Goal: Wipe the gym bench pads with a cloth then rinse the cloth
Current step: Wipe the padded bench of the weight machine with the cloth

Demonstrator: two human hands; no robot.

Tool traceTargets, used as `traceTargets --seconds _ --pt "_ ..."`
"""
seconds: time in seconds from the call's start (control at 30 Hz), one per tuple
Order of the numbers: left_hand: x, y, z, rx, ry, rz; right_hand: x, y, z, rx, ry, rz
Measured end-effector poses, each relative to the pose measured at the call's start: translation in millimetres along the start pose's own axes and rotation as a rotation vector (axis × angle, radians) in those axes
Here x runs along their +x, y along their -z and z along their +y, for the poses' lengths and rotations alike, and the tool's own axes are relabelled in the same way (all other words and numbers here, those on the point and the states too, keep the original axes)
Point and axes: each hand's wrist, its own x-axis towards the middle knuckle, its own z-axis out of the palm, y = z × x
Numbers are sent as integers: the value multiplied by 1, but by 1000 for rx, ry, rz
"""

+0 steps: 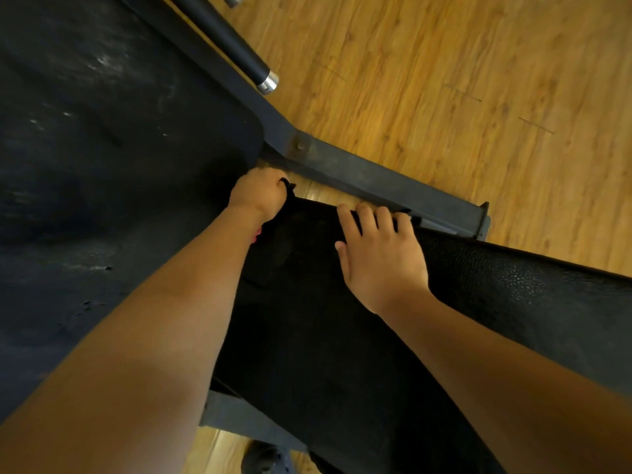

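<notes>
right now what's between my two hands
In the head view, only the black end of the pad spans from left hand, gripping the cloth, to right hand.

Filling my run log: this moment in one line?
left hand: grips cloth at seat pad edge | right hand: rests on seat pad | rinse: pending

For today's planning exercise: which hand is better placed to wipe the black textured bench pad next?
Left. The left hand grips the dark cloth at the black textured bench pad's end; the right hand rests on the pad, holding no cloth.
</notes>
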Motion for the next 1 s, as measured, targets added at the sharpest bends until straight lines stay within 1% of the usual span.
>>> traceTargets --seconds 0.07,0.1,0.13,0.2,0.27,0.3,0.37,0.43,0.53,0.57,0.67,0.73,0.8,0.87,0.9,1.0 --pt "0 1 1 -15 43 -3 0 0 0 3 -1 4" --pt "-1 0 7 -35 36 -13 0 -1 0 0 0 6" --pt "-4 -1 16 -58 2 -22 0 -1 -1 -4 2 9" --pt "-14 -4 36 -99 -123 -27 0 -2 -1 -10 1 13" --pt "-21 -9 42 -127 -216 -25 0 -1 -1 -13 -3 5" --pt "-21 -9 37 -146 -225 -22 0 0 -1 -16 -4 -2" --pt "-16 -6 20 -148 -189 -5 0 1 -1 -17 -6 -6" --pt "-11 -3 -5 -112 -133 56 1 1 -2 -5 0 -5" --pt "-8 -9 -38 -135 -34 177 1 0 -2 5 -2 9" --pt "-10 -13 -42 -130 -39 210 1 -1 -1 6 -2 17" --pt "-30 -31 -35 -120 -127 344 1 -2 -1 2 -5 26" --pt "-52 -42 -23 -142 -218 448 1 -2 -2 -8 -8 21" --pt "-69 -52 -20 -146 -336 468 1 -2 -1 -10 -7 20" --pt "-71 -53 -33 -110 -383 463 1 -2 -2 -9 -5 21" --pt "-67 -50 -42 -101 -359 474 1 -2 -2 -13 -4 19" --pt "-51 -43 -57 -169 -178 500 2 -3 -1 -24 -8 23"
